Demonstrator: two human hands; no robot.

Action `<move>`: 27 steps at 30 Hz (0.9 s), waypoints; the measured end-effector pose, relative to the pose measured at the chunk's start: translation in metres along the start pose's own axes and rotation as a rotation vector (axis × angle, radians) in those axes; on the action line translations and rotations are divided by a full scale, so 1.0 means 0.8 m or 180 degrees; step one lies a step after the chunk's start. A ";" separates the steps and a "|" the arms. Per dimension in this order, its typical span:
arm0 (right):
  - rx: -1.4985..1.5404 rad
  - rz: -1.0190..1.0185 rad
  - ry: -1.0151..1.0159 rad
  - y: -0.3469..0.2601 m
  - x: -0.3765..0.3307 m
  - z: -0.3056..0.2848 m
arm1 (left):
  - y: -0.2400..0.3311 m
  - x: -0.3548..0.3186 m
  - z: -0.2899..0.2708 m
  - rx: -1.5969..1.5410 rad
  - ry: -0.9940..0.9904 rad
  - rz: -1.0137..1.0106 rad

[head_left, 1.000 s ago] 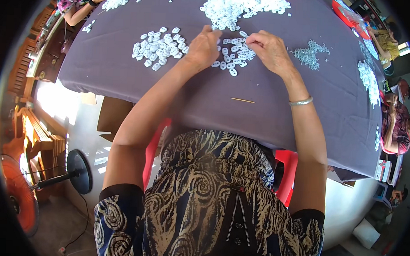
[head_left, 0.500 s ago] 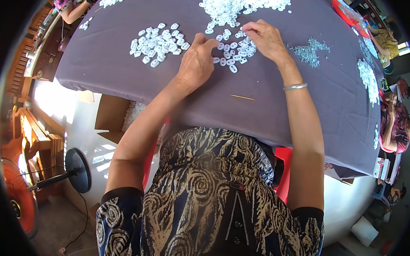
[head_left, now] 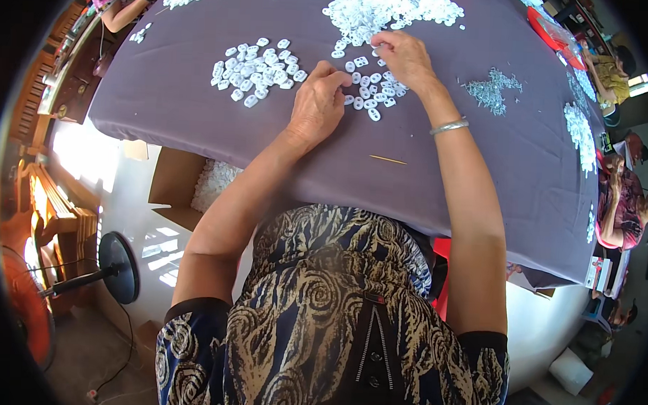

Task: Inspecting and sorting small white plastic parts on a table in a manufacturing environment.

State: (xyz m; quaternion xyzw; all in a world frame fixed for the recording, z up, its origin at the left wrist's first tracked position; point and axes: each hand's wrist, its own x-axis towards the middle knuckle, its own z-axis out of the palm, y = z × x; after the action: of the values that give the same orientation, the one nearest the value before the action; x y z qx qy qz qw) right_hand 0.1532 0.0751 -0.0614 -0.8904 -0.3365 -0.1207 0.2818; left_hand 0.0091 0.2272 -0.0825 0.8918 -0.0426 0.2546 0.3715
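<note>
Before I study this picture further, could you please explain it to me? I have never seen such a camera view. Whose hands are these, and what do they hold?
There is no machine here: you see a person's bare left hand and right hand. The wide fisheye camera sits on that person's head and looks down, so straight edges look bent.

On the dark tablecloth lie a large white heap, a smaller white group at left, loose white pieces between the hands, a pile of small metallic bits at right, and a thin stick nearer the body.

Both hands are at the loose pieces; whether the fingers grip any is too small to tell.
</note>
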 end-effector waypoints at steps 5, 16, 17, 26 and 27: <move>-0.0021 -0.0057 -0.0229 -0.006 0.003 -0.008 | -0.002 0.001 0.001 0.0114 -0.0009 0.0047; 0.0134 0.0191 -0.0794 -0.012 -0.004 -0.014 | -0.003 0.000 0.003 -0.0023 0.0125 0.0105; 0.0102 0.0195 -0.0710 -0.010 -0.010 -0.018 | -0.003 0.000 0.003 -0.0026 0.0125 0.0101; 0.2410 0.0925 -0.0236 -0.010 -0.041 -0.054 | 0.000 0.002 0.001 -0.0087 0.0004 -0.0027; 0.2413 0.0926 -0.0214 -0.010 -0.046 -0.059 | -0.001 0.002 0.001 -0.0108 0.0022 -0.0013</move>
State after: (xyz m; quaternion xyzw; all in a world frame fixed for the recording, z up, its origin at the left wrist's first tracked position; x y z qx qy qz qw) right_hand 0.1193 0.0329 -0.0350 -0.7652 -0.2367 0.0823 0.5930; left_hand 0.0110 0.2274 -0.0827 0.8846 -0.0438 0.2562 0.3872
